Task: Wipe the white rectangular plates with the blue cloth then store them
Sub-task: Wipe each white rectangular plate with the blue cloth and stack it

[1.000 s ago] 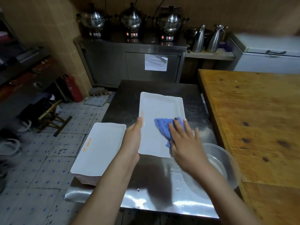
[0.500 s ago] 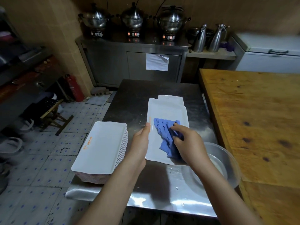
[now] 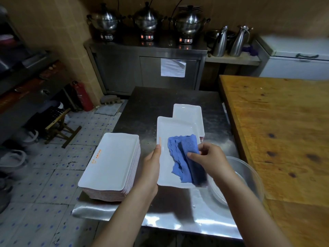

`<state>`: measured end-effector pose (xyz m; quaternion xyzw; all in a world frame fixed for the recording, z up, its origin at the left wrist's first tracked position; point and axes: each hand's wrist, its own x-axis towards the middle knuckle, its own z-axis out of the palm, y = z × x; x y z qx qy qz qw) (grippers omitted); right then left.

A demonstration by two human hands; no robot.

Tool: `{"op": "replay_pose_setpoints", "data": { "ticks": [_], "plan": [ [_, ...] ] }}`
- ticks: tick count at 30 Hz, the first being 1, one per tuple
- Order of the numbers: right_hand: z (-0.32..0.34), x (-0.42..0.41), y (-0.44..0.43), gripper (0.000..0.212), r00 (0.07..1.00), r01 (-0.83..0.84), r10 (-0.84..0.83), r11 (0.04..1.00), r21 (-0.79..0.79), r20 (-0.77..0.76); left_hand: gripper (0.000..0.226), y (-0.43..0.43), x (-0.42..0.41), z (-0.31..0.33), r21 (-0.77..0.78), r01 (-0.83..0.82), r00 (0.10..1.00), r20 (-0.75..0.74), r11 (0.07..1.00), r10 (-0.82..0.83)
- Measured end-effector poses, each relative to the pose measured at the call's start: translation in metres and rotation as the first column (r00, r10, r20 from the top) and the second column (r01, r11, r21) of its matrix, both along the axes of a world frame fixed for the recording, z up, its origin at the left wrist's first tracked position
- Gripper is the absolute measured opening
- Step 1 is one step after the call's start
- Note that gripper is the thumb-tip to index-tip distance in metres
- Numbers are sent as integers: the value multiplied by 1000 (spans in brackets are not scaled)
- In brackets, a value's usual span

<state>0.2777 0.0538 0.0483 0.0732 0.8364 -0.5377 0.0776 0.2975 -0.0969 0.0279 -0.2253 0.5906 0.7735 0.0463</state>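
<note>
Head view. Landmark: held plate, white, rectangular, long axis running away from the person.

- Left hand: grasping the held plate at its left long edge, thumb on top of the rim, fingers hidden below it.
- Right hand: clenched round the blue cloth; thumb on the cloth's upper face, the other fingers curled behind it.
- Blue cloth: bunched and partly folded, lying on the right half of the held plate's inner face, reaching down to the plate's near right corner.
- Whether the held plate's underside touches the steel tabletop cannot be told.
- Far stack: more white plates directly beyond the held plate, partly covered by its far end; pinkish rims show at the right edge.
- Tall stack: white plates left of the held plate, near but apart, orange print at its near left edge, sitting at the tabletop's left edge.
- Metal bowl: just right of the held plate, behind the right forearm.
- Wooden table: farther right of the held plate, butting against the steel tabletop.
</note>
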Motion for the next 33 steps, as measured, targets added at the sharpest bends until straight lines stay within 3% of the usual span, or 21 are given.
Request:
{"op": "replay_pose_setpoints", "data": {
  "ticks": [5, 8, 11, 15, 19, 22, 24, 27, 30, 33],
  "plan": [
    [-6, -4, 12, 21, 986, -19, 84, 918, -397, 146, 32, -4, 6, -26, 5, -20, 999, 36, 1000, 19],
    [-14, -8, 15, 19, 977, 43, 74, 848, -529, 198, 31, -5, 10, -45, -11, -16, 995, 101, 1000, 17],
    [-26, -12, 13, 15, 969, 128, 20, 812, -570, 245, 31, -7, 14, -65, -34, -12, 984, 178, 999, 18],
    [-42, -13, 7, 25, 951, 213, -27, 782, -586, 309, 38, -12, 9, -94, -112, 40, 965, 261, 993, -9],
    [-53, -15, 4, 26, 939, 273, -79, 763, -586, 335, 64, -19, -4, -139, -244, 136, 940, 337, 960, -48],
    [-61, -17, 4, 28, 937, 280, -82, 756, -592, 339, 46, -19, -10, -143, -310, 181, 947, 312, 933, -80],
    [-63, -19, 5, 29, 936, 279, -75, 756, -592, 344, 44, -19, -10, -145, -499, 250, 948, 301, 830, -105],
    [-66, -22, 6, 28, 931, 292, -93, 772, -565, 353, 43, -21, -11, -151, -799, 290, 953, 290, 527, -84],
    [-69, -24, 6, 23, 929, 302, -122, 798, -521, 351, 42, -22, -13, -155, -879, 310, 950, 301, 364, -82],
    [-72, -26, 9, 21, 934, 287, -116, 807, -516, 338, 42, -25, -15, -162, -893, 330, 944, 320, 305, -86]
  ]
}}
